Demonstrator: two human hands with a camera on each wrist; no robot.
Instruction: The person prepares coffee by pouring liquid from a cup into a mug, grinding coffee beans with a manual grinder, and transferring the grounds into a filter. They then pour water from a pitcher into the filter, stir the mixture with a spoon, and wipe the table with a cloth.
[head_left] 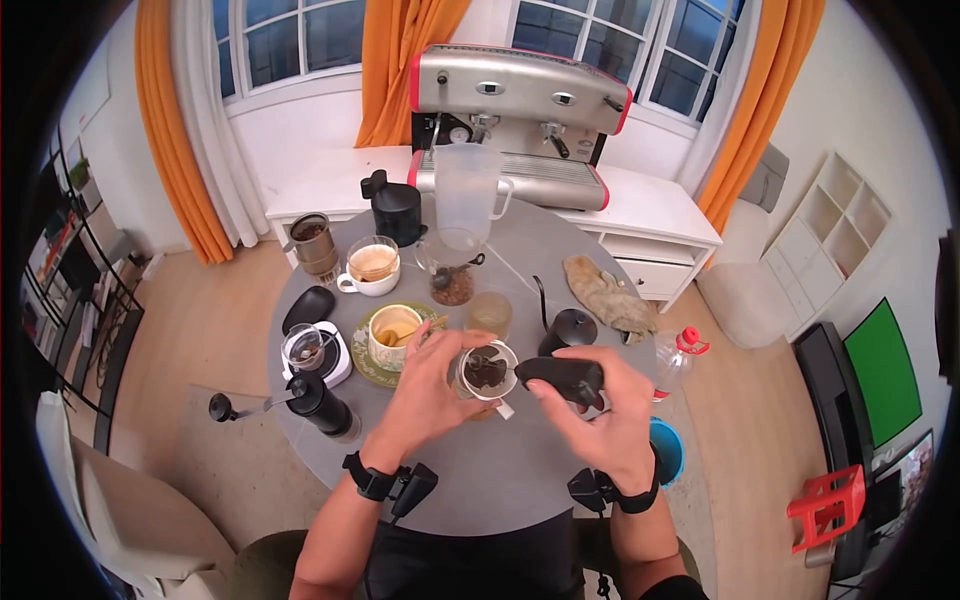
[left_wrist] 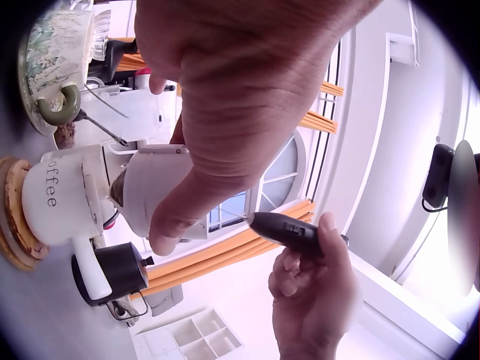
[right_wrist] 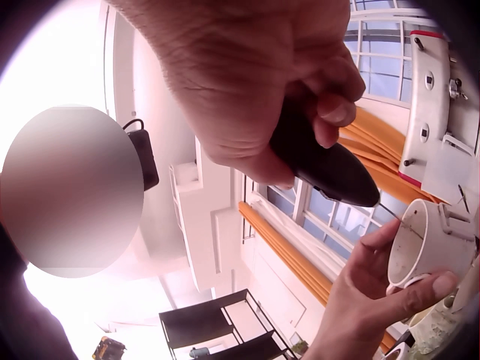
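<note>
My left hand (head_left: pixel 425 390) grips a small white cup (right_wrist: pixel 442 251) by its sides, fingers on one side and thumb on the other. Dark brown matter and specks show inside it. My right hand (head_left: pixel 618 405) holds a black handheld frother (right_wrist: pixel 337 172), whose thin metal shaft reaches into the cup's mouth. Below the cup, in the left wrist view, stands a white pot (left_wrist: pixel 64 195) lettered "offee", with a white handle, on a round wooden coaster (left_wrist: pixel 16 217). The cup overlaps the pot's top there.
Left of the hands are a patterned cup (head_left: pixel 392 325) on a green saucer, a scale (head_left: pixel 330 365) and a hand grinder (head_left: pixel 318 400). Behind stand a clear pitcher (head_left: pixel 465 195) and a black canister (head_left: pixel 395 210). A black kettle (head_left: pixel 572 328) and cloth (head_left: pixel 605 295) lie right.
</note>
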